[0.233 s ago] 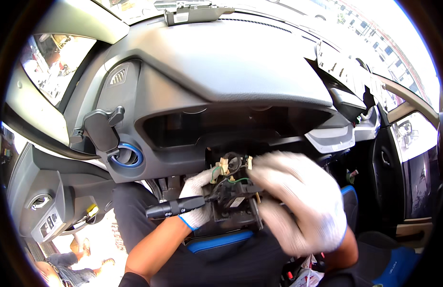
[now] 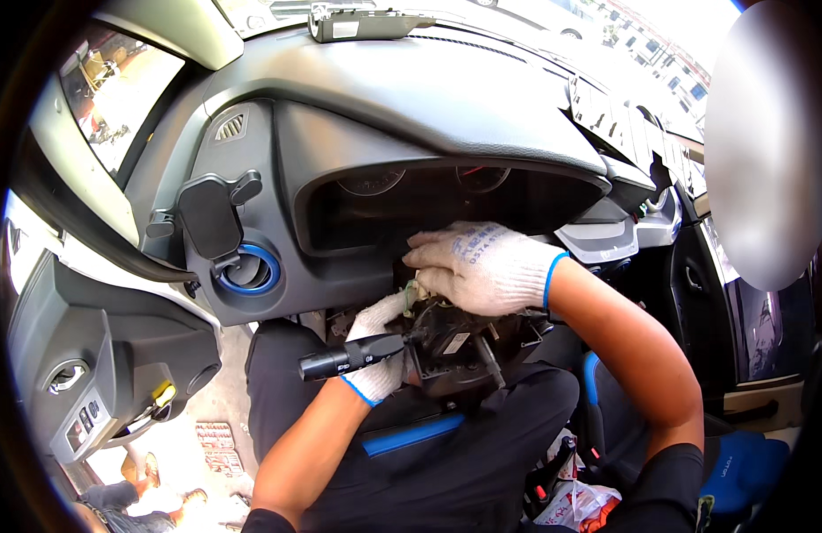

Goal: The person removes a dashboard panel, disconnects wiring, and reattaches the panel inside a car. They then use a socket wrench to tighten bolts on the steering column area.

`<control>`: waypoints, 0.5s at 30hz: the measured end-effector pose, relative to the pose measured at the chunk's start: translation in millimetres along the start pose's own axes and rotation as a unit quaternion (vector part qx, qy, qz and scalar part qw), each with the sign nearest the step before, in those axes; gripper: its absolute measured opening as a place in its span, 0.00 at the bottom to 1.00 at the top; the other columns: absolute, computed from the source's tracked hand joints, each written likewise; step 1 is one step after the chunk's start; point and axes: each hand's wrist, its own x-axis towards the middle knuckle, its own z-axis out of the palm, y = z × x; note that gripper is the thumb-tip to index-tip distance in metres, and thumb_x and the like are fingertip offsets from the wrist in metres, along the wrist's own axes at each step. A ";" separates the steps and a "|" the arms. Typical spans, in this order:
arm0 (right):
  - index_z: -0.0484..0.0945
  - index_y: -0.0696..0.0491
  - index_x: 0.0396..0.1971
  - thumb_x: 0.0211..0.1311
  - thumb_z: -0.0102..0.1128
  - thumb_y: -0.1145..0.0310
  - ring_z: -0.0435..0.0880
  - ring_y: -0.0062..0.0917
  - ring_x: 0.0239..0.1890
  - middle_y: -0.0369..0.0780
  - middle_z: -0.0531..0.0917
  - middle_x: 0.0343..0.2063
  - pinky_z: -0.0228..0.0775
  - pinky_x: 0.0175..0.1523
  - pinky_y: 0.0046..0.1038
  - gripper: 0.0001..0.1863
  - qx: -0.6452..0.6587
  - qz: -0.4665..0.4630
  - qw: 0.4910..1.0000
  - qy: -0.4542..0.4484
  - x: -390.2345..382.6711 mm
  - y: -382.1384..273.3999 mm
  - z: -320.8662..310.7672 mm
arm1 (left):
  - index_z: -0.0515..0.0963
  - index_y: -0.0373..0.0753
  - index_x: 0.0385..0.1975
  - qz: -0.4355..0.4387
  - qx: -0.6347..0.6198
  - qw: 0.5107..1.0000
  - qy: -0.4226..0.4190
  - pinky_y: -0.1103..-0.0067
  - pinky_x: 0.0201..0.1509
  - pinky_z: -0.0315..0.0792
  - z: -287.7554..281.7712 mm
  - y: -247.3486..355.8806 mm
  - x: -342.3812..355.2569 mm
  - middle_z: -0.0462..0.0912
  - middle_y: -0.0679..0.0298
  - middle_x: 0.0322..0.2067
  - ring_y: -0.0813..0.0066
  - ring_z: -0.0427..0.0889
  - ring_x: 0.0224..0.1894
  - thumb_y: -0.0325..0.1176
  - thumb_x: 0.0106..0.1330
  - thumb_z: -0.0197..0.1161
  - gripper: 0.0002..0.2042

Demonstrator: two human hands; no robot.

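Observation:
A black steering column switch assembly (image 2: pixel 446 355) sits in front of me without a steering wheel, a black control stalk (image 2: pixel 350 357) sticking out to its left. My left hand (image 2: pixel 375 346), in a white knit glove with blue cuff, is closed around the assembly's left side, behind the stalk. Over the top of the assembly reaches my gloved right hand (image 2: pixel 486 266), fingers bent together beside green wires (image 2: pixel 414 291). What lies under those fingers is hidden.
Behind the column is the instrument cluster recess (image 2: pixel 455 213). A phone holder (image 2: pixel 208 213) stands by a blue-ringed air vent (image 2: pixel 249 270). Loose dark trim (image 2: pixel 362 25) lies atop the dashboard. The door (image 2: pixel 100 355) hangs open at left; a blurred shape (image 2: pixel 766 142) covers the upper right.
My right hand has swung from the assembly's right side up and left onto its top. The left hand keeps its hold. The view has shifted slightly.

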 end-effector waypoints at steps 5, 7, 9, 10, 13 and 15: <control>0.90 0.55 0.58 0.78 0.59 0.60 0.86 0.49 0.64 0.49 0.92 0.55 0.77 0.71 0.43 0.21 -0.060 0.059 0.993 -0.083 10.0 -27.9 -3.6 | 0.81 0.32 0.55 -0.020 -0.067 0.996 -0.056 0.58 0.70 0.80 -26.7 7.7 10.8 0.88 0.51 0.52 0.54 0.88 0.56 0.34 0.77 0.59 0.15; 0.92 0.54 0.56 0.76 0.62 0.60 0.90 0.46 0.59 0.48 0.94 0.49 0.81 0.67 0.41 0.19 0.006 0.046 0.995 -0.083 18.0 -14.3 -4.3 | 0.80 0.33 0.57 -0.048 -0.094 0.990 -0.089 0.55 0.73 0.77 -22.1 10.6 6.2 0.87 0.50 0.54 0.52 0.87 0.58 0.36 0.77 0.58 0.17; 0.93 0.51 0.55 0.71 0.70 0.62 0.94 0.41 0.52 0.48 0.95 0.49 0.83 0.61 0.37 0.18 0.076 0.113 0.984 -0.118 23.6 -12.6 -9.9 | 0.78 0.32 0.60 -0.060 -0.112 0.988 -0.093 0.52 0.75 0.74 -11.4 13.7 -2.6 0.87 0.49 0.56 0.50 0.86 0.59 0.39 0.77 0.57 0.19; 0.94 0.50 0.54 0.69 0.71 0.62 0.94 0.41 0.52 0.47 0.95 0.48 0.84 0.60 0.37 0.17 0.061 0.104 0.984 -0.133 30.1 -13.6 -10.9 | 0.77 0.32 0.61 -0.057 -0.113 0.988 -0.083 0.50 0.76 0.73 -6.9 14.7 -6.2 0.87 0.49 0.57 0.49 0.86 0.60 0.40 0.77 0.57 0.21; 0.95 0.49 0.52 0.64 0.73 0.63 0.94 0.42 0.50 0.46 0.95 0.47 0.85 0.58 0.39 0.17 -0.050 0.066 0.982 -0.169 47.5 -27.4 -10.3 | 0.78 0.32 0.60 -0.036 -0.112 0.989 -0.088 0.52 0.75 0.74 -6.9 13.6 -7.5 0.87 0.49 0.56 0.50 0.86 0.59 0.39 0.77 0.58 0.20; 0.96 0.49 0.50 0.61 0.74 0.64 0.94 0.42 0.49 0.46 0.95 0.46 0.85 0.57 0.40 0.17 -0.103 0.061 0.975 -0.186 57.2 -38.0 -11.9 | 0.80 0.31 0.58 0.002 -0.087 0.992 -0.092 0.56 0.72 0.77 -20.3 6.7 2.7 0.87 0.49 0.55 0.53 0.87 0.58 0.35 0.77 0.59 0.17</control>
